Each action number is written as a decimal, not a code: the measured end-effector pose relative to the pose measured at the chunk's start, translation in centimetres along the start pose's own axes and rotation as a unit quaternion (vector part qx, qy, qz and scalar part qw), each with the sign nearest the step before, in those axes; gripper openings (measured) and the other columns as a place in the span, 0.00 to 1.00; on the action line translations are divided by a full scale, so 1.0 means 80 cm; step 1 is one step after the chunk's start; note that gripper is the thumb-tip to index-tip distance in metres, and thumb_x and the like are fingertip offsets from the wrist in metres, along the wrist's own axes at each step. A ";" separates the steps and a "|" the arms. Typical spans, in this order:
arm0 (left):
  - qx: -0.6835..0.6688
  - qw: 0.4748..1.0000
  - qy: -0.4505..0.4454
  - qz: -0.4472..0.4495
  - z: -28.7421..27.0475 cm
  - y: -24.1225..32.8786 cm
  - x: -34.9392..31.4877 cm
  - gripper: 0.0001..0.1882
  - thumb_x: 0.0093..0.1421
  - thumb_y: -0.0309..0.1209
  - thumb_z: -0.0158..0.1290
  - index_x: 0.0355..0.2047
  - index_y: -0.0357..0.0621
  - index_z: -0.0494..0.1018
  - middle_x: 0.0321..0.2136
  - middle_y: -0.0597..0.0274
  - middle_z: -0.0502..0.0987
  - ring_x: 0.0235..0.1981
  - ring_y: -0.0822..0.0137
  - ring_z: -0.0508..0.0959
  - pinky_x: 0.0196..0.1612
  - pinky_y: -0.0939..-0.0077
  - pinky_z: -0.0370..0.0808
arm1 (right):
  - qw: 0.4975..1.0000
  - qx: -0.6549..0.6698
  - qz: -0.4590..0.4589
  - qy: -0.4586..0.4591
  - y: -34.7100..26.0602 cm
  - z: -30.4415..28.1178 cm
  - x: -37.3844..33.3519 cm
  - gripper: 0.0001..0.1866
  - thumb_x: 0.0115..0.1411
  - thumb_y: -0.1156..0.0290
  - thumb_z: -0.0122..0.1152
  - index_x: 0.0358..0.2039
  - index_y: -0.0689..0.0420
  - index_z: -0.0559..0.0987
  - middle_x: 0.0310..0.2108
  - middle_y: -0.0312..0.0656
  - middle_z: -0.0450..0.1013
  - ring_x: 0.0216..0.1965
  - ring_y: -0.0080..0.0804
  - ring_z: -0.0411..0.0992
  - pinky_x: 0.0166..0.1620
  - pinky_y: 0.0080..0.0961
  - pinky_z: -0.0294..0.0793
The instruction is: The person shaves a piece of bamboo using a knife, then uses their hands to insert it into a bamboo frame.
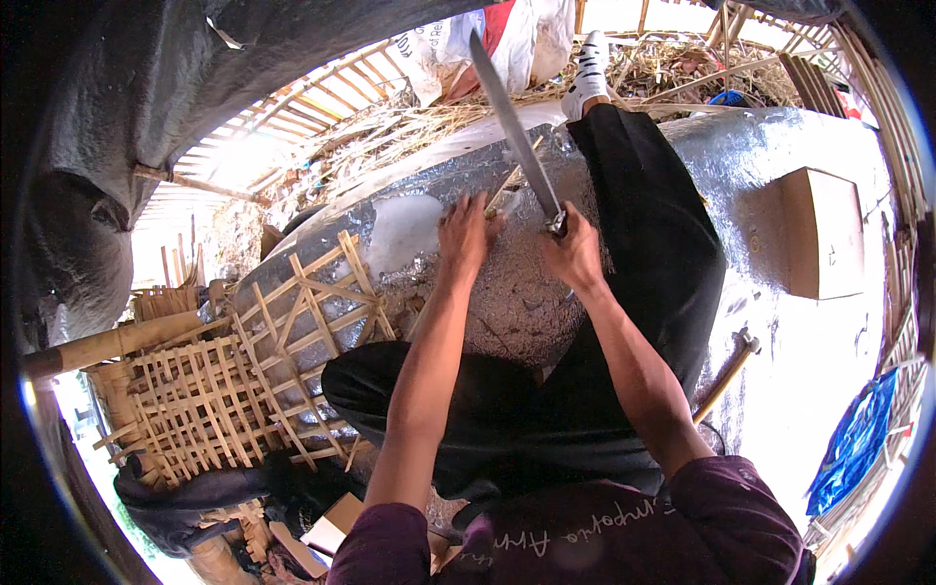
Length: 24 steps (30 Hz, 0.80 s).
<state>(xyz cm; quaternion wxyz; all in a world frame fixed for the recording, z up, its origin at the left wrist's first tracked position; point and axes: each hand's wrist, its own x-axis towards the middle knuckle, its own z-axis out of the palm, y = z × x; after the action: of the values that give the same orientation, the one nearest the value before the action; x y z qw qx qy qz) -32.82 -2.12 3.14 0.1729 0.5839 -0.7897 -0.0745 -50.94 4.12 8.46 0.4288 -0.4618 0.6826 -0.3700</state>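
My right hand [574, 250] is closed round the handle of a machete [514, 129]. Its long grey blade slants up and to the left, away from me. Close by on the left, my left hand [466, 232] grips a thin bamboo strip [504, 185], whose far end runs up beneath the blade. The fingers hide the strip's near part. Both hands are over a silvery foil mat [517, 302], between my bent left leg and outstretched right leg.
Woven bamboo lattice [200, 405] lies at the left beside a thick bamboo pole [122, 343]. A hammer [729, 378] rests right of my leg, with a cardboard box [825, 234] farther off. A blue plastic sheet [856, 444] is at the right edge. Straw and shavings [673, 73] cover the far side.
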 end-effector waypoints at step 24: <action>-0.435 0.870 -0.196 -0.122 -0.021 -0.060 0.079 0.13 0.63 0.35 0.54 0.39 0.36 0.75 0.32 0.60 0.81 0.35 0.71 0.78 0.40 0.77 0.73 | 0.983 0.180 0.035 -0.004 0.026 -0.003 0.011 0.18 0.52 0.82 0.57 0.45 0.60 0.71 0.31 0.33 0.66 0.30 0.16 0.61 0.31 0.12 0.61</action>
<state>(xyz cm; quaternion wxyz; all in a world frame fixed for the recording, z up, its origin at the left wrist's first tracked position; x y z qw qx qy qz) -29.56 -9.47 4.34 0.2408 0.5150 -0.6173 -0.5439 -51.99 3.93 6.49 0.5207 -0.3543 0.6190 -0.4693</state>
